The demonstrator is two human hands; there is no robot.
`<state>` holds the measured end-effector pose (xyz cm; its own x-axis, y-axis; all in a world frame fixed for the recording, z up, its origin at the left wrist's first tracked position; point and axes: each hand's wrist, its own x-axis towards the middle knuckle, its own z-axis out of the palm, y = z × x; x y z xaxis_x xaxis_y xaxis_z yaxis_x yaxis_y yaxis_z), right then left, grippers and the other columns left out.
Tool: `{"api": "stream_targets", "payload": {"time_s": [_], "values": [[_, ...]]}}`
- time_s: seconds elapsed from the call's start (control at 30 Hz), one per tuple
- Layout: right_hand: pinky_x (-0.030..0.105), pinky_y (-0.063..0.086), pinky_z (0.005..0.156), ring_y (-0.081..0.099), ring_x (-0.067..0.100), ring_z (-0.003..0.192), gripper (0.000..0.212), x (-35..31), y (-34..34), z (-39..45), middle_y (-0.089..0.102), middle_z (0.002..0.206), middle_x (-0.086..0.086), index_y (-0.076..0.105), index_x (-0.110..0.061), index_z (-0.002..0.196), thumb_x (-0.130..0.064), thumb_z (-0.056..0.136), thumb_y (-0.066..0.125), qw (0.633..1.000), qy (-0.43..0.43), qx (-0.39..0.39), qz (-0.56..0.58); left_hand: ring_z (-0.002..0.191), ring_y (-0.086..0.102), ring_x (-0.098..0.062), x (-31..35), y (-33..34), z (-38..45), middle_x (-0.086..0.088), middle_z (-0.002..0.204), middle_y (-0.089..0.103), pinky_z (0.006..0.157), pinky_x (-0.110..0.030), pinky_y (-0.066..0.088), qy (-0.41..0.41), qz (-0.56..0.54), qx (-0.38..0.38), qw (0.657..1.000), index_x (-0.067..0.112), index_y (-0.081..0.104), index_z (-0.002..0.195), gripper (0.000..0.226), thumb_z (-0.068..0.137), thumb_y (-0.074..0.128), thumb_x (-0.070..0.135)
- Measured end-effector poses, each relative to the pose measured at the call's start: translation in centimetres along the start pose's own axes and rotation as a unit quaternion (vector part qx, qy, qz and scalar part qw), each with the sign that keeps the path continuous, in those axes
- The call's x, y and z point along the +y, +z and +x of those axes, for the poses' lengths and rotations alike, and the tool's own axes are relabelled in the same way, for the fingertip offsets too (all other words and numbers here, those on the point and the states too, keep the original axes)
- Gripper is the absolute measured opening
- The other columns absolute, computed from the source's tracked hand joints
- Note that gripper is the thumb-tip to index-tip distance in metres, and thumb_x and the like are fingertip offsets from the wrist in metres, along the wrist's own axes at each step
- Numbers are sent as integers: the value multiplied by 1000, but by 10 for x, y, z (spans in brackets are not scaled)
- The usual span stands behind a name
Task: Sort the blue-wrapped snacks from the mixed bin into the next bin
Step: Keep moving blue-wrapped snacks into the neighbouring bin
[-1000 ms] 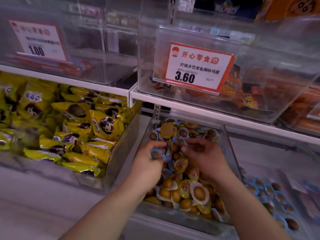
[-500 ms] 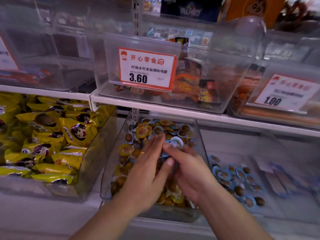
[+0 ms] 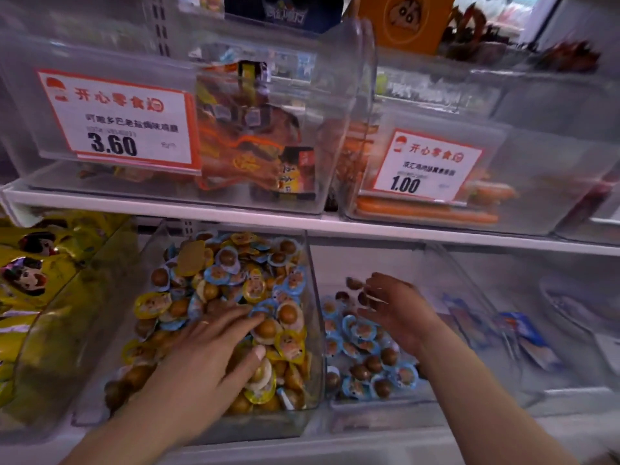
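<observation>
On the lower shelf [image 3: 302,226], two clear bins sit side by side. Over the mixed bin [image 3: 315,330], heaped with yellow- and blue-wrapped snacks, the person's left hand [image 3: 214,350] lies flat, fingers straight and spread, pressing among the packs and gripping nothing that I can see. Above the next bin [image 3: 432,406], the right hand [image 3: 396,310] hangs with fingers loosely apart; a few small dark pieces [image 3: 354,283] show blurred by its fingertips, apparently just let go, though the blur makes that uncertain. Already a scatter of blue-wrapped snacks [image 3: 364,330] lies on the floor of that bin.

My guess is that this is the drop-off half of the cycle: one batch is being released on the right while the left hand feels for the next. Plenty of blue wrappers [image 3: 218,273] remain in the mixed heap, mostly toward its back, so the job looks far from done. The next move calls for pinching out a blue pack without dragging yellow ones [image 3: 152,303] along, then carrying it across the wall between the bins.
</observation>
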<state>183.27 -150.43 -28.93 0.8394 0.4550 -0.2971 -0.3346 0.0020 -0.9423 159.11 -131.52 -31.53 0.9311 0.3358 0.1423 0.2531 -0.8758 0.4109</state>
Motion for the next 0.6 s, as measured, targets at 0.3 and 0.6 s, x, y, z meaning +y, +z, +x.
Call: {"api": "stream_targets", "payload": {"time_s": [0.3,0.6], "values": [[36,56,86,69,16,94,17,-6,27,-1,75,97,2,72,-21,98,-9,93,61,949,-205,111,-211,133,36,3,0,-4,-1,36,141,35,112,-29,34,-18,-14,24,999,51,44,138,55,93,20,71],[36,42,106,46,29,132,67,11,159,-24,46,145,9,41,-25,146,-39,84,58,725,-351,-142,-576,109,58,-11,-26,-29,-15,14,115,60,91,-33,47,-88,-99,176,976,33,67,116,24,95,56,36]]}}
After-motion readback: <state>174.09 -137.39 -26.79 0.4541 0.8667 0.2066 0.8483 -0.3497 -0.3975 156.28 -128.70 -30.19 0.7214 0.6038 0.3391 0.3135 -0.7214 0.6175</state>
